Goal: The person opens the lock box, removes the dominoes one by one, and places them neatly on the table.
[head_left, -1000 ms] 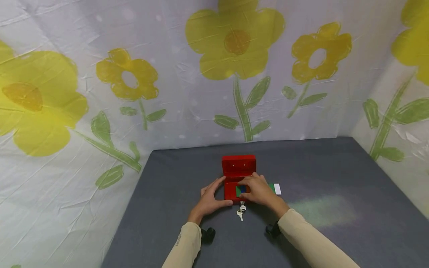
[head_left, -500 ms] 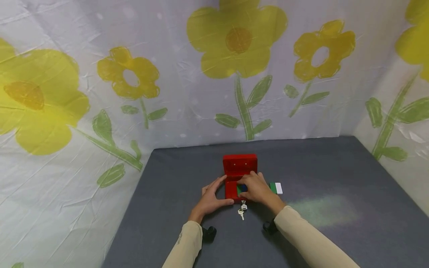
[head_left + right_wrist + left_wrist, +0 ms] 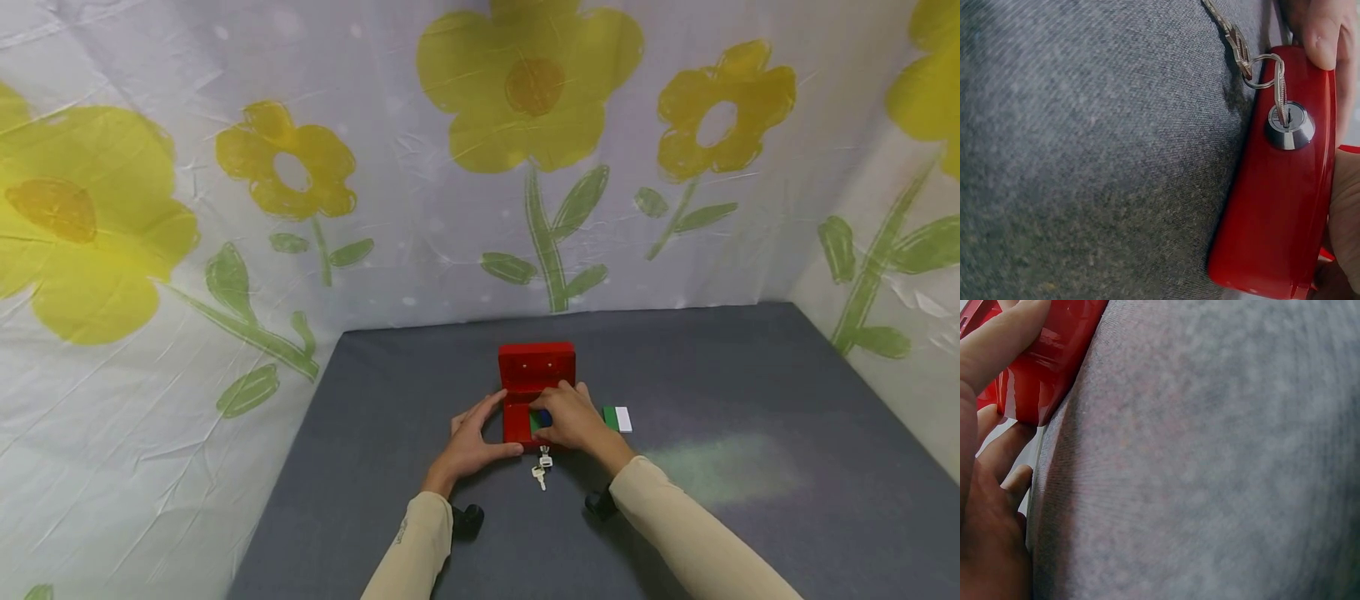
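Note:
A small red cash box [image 3: 517,423] stands on the table, its lid [image 3: 536,364] raised at the back. My left hand [image 3: 467,450] grips the box's left end, thumb at the front corner and fingers along the side; the left wrist view shows them against the glossy red wall [image 3: 1054,356]. Over the right half of the box, my right hand [image 3: 576,421] reaches inside, thumb and fingers around a flat green-and-blue piece [image 3: 535,423], mostly hidden by the hand. A key sits in the round front lock [image 3: 1291,131], with a second key [image 3: 1232,37] hanging from its ring.
A flat green-and-white piece [image 3: 617,419] lies on the table just right of the box. The dark grey tabletop [image 3: 712,367] runs back to a flowered cloth wall [image 3: 420,250]. The keys lie in front of the box, between both wrists.
My right hand has shifted slightly left, and the green-and-blue piece sits lower in the box. My left hand keeps its hold on the box.

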### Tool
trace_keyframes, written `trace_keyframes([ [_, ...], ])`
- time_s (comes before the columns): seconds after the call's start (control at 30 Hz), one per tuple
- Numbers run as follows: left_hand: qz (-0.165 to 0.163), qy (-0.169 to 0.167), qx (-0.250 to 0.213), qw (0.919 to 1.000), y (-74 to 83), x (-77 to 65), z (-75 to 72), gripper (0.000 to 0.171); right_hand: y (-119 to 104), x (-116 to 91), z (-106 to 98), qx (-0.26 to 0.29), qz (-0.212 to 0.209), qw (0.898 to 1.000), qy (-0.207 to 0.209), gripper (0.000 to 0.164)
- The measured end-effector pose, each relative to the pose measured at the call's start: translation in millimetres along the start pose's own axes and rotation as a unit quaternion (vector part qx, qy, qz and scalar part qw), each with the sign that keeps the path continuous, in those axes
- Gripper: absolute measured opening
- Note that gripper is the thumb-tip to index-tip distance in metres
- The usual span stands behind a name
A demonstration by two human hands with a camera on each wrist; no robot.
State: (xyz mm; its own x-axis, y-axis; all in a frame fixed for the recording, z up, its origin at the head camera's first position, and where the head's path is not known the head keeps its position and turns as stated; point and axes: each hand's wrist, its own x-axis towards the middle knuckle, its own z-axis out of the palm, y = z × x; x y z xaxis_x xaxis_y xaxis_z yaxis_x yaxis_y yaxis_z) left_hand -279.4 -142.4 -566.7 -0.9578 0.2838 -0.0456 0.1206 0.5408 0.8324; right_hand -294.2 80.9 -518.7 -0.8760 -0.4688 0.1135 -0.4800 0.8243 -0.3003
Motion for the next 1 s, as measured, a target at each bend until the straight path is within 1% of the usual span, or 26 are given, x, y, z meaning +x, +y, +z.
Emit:
trace_keyframes([
  [0.23, -0.008, -0.004, -0.006, 0.9999, 0.2, -0.8, -0.1, 0.094, -0.3, 0.7, 0.3, 0.0, 0.006, 1.0, -0.006, 0.045],
  [0.37, -0.004, -0.003, -0.007, 1.0, 0.9, -1.0, -0.1, 0.094, -0.3, 1.4, 0.4, 0.001, 0.012, 1.0, -0.013, 0.044],
  [0.5, 0.0, -0.001, -0.008, 1.0, 2.3, -1.6, -0.5, 0.093, -0.3, 1.4, 0.5, 0.004, 0.014, 1.0, -0.012, 0.044],
  [0.67, -0.003, -0.001, -0.009, 1.0, 3.8, -2.1, -1.0, 0.092, 0.2, 1.3, 0.8, 0.006, 0.012, 1.0, -0.009, 0.043],
  [1.0, 0.004, -0.005, -0.007, 1.0, 1.0, -0.3, -1.1, 0.093, 2.1, 0.9, 2.9, 0.017, 0.009, 1.0, -0.002, 0.042],
])
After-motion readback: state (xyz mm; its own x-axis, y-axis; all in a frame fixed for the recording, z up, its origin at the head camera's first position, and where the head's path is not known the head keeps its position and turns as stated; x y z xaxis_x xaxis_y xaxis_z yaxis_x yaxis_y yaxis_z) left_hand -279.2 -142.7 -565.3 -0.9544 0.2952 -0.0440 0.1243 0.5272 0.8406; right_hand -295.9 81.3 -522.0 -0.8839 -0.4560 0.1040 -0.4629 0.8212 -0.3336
